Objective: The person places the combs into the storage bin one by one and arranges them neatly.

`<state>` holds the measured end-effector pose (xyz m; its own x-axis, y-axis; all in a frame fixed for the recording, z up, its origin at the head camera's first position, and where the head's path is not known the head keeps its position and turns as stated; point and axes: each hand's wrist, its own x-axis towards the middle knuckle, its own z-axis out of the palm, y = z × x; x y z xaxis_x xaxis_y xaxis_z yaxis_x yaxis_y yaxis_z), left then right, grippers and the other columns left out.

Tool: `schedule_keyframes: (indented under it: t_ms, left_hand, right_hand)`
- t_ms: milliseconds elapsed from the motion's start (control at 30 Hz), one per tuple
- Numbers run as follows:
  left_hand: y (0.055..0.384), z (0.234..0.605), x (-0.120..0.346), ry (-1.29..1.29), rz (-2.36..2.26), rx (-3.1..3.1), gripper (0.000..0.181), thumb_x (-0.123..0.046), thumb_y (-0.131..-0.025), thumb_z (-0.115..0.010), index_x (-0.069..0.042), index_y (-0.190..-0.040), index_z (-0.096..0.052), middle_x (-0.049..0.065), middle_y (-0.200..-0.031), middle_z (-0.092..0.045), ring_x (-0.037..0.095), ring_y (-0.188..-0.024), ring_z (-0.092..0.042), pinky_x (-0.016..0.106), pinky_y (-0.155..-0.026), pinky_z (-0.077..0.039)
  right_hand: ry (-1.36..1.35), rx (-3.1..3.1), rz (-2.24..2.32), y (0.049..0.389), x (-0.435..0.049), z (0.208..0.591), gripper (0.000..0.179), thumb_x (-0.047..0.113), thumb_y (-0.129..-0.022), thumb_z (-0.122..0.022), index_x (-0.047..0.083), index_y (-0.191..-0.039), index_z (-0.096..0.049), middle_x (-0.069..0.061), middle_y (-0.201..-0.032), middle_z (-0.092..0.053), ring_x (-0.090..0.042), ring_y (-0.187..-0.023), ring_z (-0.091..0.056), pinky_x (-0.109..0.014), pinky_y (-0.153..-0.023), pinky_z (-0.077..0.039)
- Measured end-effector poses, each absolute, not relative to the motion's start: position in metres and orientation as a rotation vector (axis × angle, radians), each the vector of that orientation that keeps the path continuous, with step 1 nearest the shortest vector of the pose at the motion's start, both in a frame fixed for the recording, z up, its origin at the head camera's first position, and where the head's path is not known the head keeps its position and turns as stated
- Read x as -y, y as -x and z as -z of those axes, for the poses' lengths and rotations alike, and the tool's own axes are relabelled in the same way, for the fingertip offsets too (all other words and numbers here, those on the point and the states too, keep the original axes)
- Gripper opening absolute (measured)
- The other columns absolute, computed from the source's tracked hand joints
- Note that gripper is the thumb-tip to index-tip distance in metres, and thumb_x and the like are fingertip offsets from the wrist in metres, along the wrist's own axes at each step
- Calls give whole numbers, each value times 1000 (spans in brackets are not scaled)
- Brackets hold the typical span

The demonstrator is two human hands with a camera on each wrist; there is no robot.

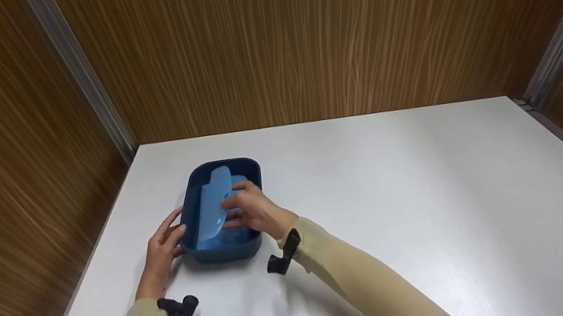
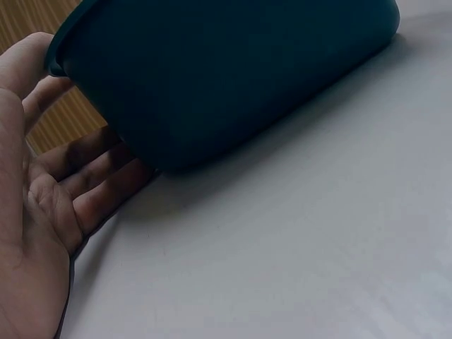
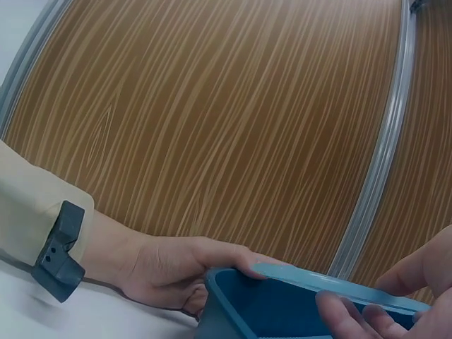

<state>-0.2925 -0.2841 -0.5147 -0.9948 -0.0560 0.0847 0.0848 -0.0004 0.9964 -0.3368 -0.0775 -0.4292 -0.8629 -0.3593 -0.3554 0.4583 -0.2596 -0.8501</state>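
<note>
A dark blue oblong container point(image 1: 226, 253) with rounded corners stands toward the left of the white table. Tilted inside it is a flat light blue piece point(image 1: 212, 210) with a rounded end. My right hand point(image 1: 253, 209) reaches over the container's right side and pinches this piece near its edge. In the right wrist view, those fingers point(image 3: 406, 275) lie on both sides of the piece's thin edge. At the left wall, my left hand point(image 1: 161, 254) grips the container, thumb on the rim and other fingers against the lower outside. More light blue surface shows beneath the tilted piece, partly hidden.
The white table point(image 1: 408, 187) has wood-patterned panels point(image 1: 294, 34) behind it and on both sides. Metal corner strips point(image 1: 81, 71) join the panels. Each wrist wears a black camera mount point(image 1: 179, 307) over a beige sleeve.
</note>
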Motion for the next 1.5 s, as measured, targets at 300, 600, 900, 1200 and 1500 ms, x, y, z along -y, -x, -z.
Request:
schedule_keyframes:
  t_ms: [300,600,900,1200,1500]
  left_hand:
    - [295,518,278,57,2174,2135,46,-36,-81,-56,-30,-125,-43,14,-113,-51,23,-100,-51,34,-73,-44]
    - [298,520,278,59,2160,2157,45,-35,-81,-56,-30,-125,-43,13,-114,-51,23,-101,-50,35,-73,-44]
    - [299,521,278,44,2138,2205,44,-35,-84,-52,-32,-126,-41,11,-115,-50,21,-103,-49,35,-75,-43]
    - [301,519,280,49,2173,2162,44,-34,-82,-55,-30,-124,-44,13,-112,-52,23,-100,-51,35,-74,-44]
    - [306,520,287,52,2155,2176,46,-36,-81,-55,-29,-125,-42,13,-114,-50,23,-103,-47,34,-74,-43]
  right_hand:
    - [-155,-1553,2061,340,84,441,69,-11,-72,-56,5,-130,-22,-17,-97,-44,-27,-69,-51,-43,-61,-47]
    - [-165,-1659,1993,342,85,446,64,-9,-70,-59,2,-125,-29,-17,-103,-40,-31,-79,-54,-42,-60,-47]
    - [-171,-1658,1957,341,86,449,50,-3,-73,-62,1,-117,-37,-20,-96,-50,-30,-79,-56,-43,-61,-47]
    - [-61,-1597,1941,331,80,441,29,5,-78,-59,0,-104,-48,-24,-109,-48,-35,-93,-52,-46,-71,-44]
    - [37,-1465,1992,324,68,436,37,6,-79,-57,-4,-111,-42,-29,-120,-37,-38,-107,-42,-45,-79,-40]
